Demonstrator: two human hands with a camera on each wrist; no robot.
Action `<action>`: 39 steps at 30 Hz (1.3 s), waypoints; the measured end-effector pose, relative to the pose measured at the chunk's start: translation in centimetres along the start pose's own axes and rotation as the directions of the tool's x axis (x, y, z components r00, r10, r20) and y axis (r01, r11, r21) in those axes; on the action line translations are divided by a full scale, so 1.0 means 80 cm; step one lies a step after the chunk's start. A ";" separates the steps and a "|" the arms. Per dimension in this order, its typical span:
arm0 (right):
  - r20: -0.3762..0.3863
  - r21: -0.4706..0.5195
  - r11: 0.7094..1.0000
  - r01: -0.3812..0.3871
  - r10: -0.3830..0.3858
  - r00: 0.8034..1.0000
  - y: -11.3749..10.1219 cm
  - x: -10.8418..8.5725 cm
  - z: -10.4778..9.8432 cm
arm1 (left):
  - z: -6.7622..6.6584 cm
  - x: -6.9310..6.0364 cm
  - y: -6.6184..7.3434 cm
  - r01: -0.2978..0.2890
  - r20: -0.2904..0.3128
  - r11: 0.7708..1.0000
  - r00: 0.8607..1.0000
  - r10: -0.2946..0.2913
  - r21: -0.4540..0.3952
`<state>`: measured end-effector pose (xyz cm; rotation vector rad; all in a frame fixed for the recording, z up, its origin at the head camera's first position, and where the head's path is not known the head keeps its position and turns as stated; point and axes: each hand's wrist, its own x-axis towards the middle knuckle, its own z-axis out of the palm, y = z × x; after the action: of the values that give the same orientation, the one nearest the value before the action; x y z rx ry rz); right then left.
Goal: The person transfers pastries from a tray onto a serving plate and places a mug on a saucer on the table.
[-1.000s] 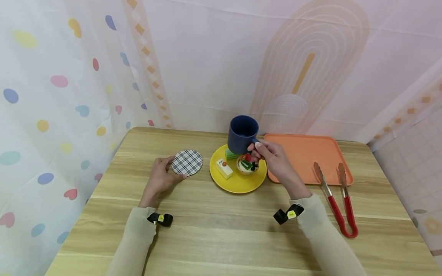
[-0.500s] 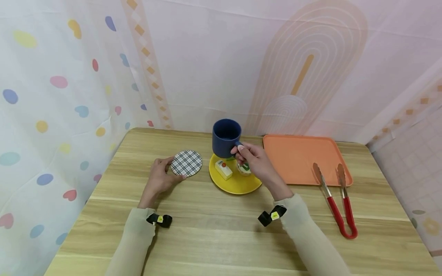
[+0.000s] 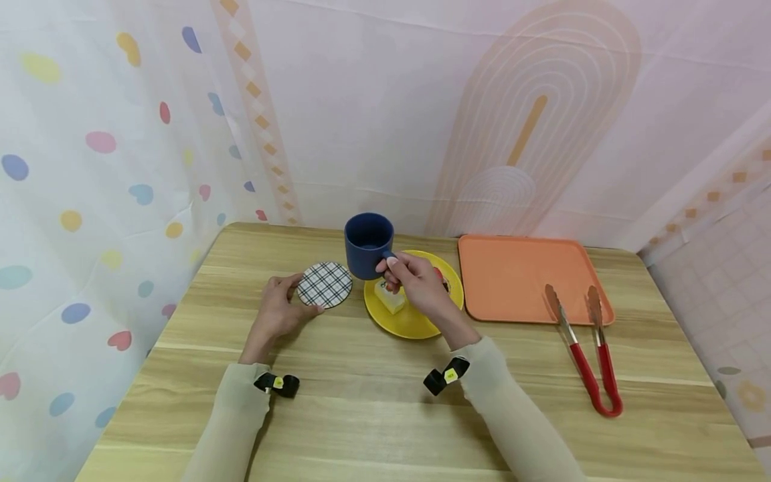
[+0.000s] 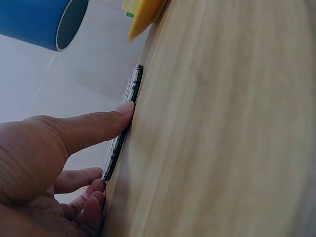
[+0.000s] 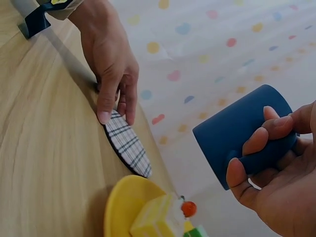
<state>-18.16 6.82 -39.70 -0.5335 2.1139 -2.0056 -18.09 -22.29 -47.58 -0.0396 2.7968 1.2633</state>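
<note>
A blue mug [image 3: 365, 251] hangs in the air, upright, above the left edge of a yellow plate [image 3: 409, 328]. My right hand [image 3: 423, 284] grips it by the handle, fingers curled through, as the right wrist view shows. On the table lies a round plaid coaster [image 3: 325, 284] with a dark underside. My left hand [image 3: 280, 311] holds its left side, thumb at the near edge and fingers at the far edge. A toy cake slice [image 3: 390, 300] is on the plate, partly covered by my right hand, which also hides most of a fruit tart [image 3: 442, 276].
An orange tray [image 3: 512, 274] sits at the back right. Red-handled tongs [image 3: 593, 375] lie with their tips on its front edge. A patterned cloth [image 3: 361, 100] hangs behind the wooden table [image 3: 361, 402] and along its left side.
My right hand has carried the mug leftward across the plate, toward the coaster, and slightly lower in the head view. My left hand stays in place at the coaster.
</note>
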 end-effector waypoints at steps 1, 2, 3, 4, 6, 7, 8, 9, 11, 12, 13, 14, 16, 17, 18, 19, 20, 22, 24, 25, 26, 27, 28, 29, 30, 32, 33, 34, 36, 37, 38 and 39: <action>-0.001 0.002 1.000 -0.003 0.003 1.000 0.002 0.001 0.003 | 0.000 0.000 0.000 -0.003 -0.001 1.000 1.000 0.003 0.003; -0.002 0.004 1.000 -0.003 0.003 1.000 0.004 0.002 0.005 | 0.000 0.000 0.000 -0.006 -0.002 1.000 1.000 0.006 0.005; -0.003 0.003 1.000 0.001 -0.001 1.000 0.005 0.003 0.008 | 0.000 0.000 0.000 -0.008 -0.003 1.000 1.000 0.008 0.008; -0.007 -0.003 1.000 0.003 -0.003 1.000 0.007 0.005 0.010 | 0.000 0.001 0.000 -0.007 -0.003 1.000 1.000 0.007 0.008; -0.009 -0.017 1.000 0.010 -0.010 1.000 0.011 0.007 0.014 | 0.001 0.001 0.000 -0.011 -0.003 1.000 1.000 0.011 0.011; -0.008 -0.022 1.000 0.013 -0.013 1.000 0.014 0.008 0.016 | 0.001 0.001 -0.001 -0.012 -0.003 1.000 1.000 0.012 0.011; -0.007 -0.025 1.000 0.013 -0.013 1.000 0.016 0.009 0.018 | 0.002 0.001 -0.001 -0.012 -0.003 1.000 1.000 0.012 0.010; -0.006 -0.025 1.000 0.007 -0.007 1.000 0.018 0.010 0.021 | 0.002 0.001 -0.001 -0.011 -0.004 1.000 1.000 0.012 0.008; -0.003 -0.027 1.000 0.004 -0.004 1.000 0.022 0.012 0.026 | 0.001 0.001 -0.002 -0.011 -0.003 1.000 1.000 0.011 0.008; -0.003 -0.025 1.000 -0.005 0.005 1.000 0.024 0.014 0.029 | 0.001 0.000 -0.001 -0.010 -0.002 1.000 1.000 0.010 0.007; -0.003 -0.024 1.000 -0.014 0.014 1.000 0.025 0.014 0.032 | 0.000 0.000 -0.002 -0.007 -0.001 1.000 1.000 0.007 0.008; -0.002 -0.024 0.999 -0.021 0.021 1.000 0.026 0.015 0.035 | 0.000 -0.001 -0.001 -0.007 0.000 1.000 1.000 0.007 0.008; 0.004 -0.025 0.999 -0.027 0.027 1.000 0.028 0.017 0.041 | -0.002 -0.002 -0.002 -0.003 0.001 1.000 1.000 0.003 0.009; 0.006 -0.023 0.999 -0.033 0.033 0.999 0.029 0.018 0.043 | -0.002 -0.002 -0.002 -0.001 0.000 1.000 1.000 0.001 0.008; 0.010 -0.022 0.999 -0.044 0.044 0.999 0.030 0.019 0.046 | -0.003 -0.003 -0.002 0.001 0.002 1.000 1.000 -0.001 0.007; 0.014 -0.021 0.999 -0.048 0.048 0.999 0.030 0.020 0.048 | -0.003 -0.003 -0.003 0.002 0.002 1.000 1.000 -0.002 0.006; 0.017 -0.020 0.999 -0.049 0.049 0.999 0.031 0.021 0.050 | -0.003 -0.004 -0.003 0.004 0.002 1.000 1.000 -0.004 0.003; 0.025 -0.016 0.998 -0.054 0.054 0.998 0.032 0.022 0.054 | -0.003 -0.005 -0.003 0.006 0.000 1.000 1.000 -0.006 -0.003; 0.033 -0.009 0.999 -0.053 0.053 0.998 0.033 0.025 0.057 | -0.003 -0.005 -0.003 0.005 -0.006 1.000 1.000 -0.005 -0.006; 0.035 -0.005 0.999 -0.052 0.053 0.998 0.033 0.026 0.059 | -0.003 -0.005 -0.003 0.001 -0.011 1.000 1.000 -0.001 -0.001; 0.037 0.001 0.999 -0.051 0.051 0.998 0.034 0.027 0.061 | -0.003 -0.004 -0.003 -0.003 -0.015 1.000 1.000 0.003 0.004; 0.038 0.010 0.999 -0.052 0.051 0.998 0.034 0.028 0.063 | -0.003 -0.004 -0.003 -0.008 -0.020 1.000 1.000 0.008 0.010; 0.036 0.018 0.998 -0.054 0.054 0.998 0.035 0.028 0.064 | -0.002 -0.004 -0.003 -0.012 -0.023 1.000 1.000 0.012 0.018; 0.035 0.023 0.998 -0.058 0.057 0.998 0.036 0.029 0.066 | -0.002 -0.003 -0.003 -0.016 -0.026 1.000 1.000 0.016 0.022; 0.031 0.026 0.998 -0.062 0.061 0.998 0.038 0.030 0.068 | -0.001 -0.003 -0.002 -0.018 -0.027 1.000 0.999 0.019 0.025; 0.027 0.035 0.997 -0.072 0.071 0.997 0.041 0.031 0.071 | 0.000 -0.003 -0.003 -0.017 -0.023 0.999 1.000 0.017 0.030; 0.025 0.036 0.996 -0.078 0.078 0.997 0.043 0.031 0.073 | 0.001 -0.002 -0.003 -0.016 -0.022 0.999 1.000 0.017 0.028; 0.025 0.034 0.996 -0.082 0.081 0.996 0.044 0.031 0.074 | 0.002 -0.002 -0.003 -0.017 -0.019 0.999 1.000 0.017 0.027; 0.025 0.026 0.996 -0.089 0.088 0.996 0.048 0.031 0.077 | 0.004 -0.002 -0.003 -0.011 -0.016 1.000 1.000 0.012 0.021; 0.024 0.021 0.995 -0.093 0.093 0.995 0.049 0.032 0.078 | 0.004 -0.002 -0.003 -0.009 -0.014 1.000 1.000 0.010 0.018; 0.026 0.010 0.995 -0.097 0.096 0.995 0.051 0.032 0.079 | 0.005 -0.002 -0.003 -0.007 -0.014 1.000 1.000 0.007 0.013; 0.027 0.000 0.995 -0.102 0.102 0.994 0.052 0.033 0.080 | 0.005 -0.002 -0.003 -0.005 -0.014 1.000 1.000 0.005 0.008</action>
<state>-18.75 0.01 -44.01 -0.4410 2.0799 -1.9336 -17.89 -22.19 -48.02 -0.0409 2.8161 1.2575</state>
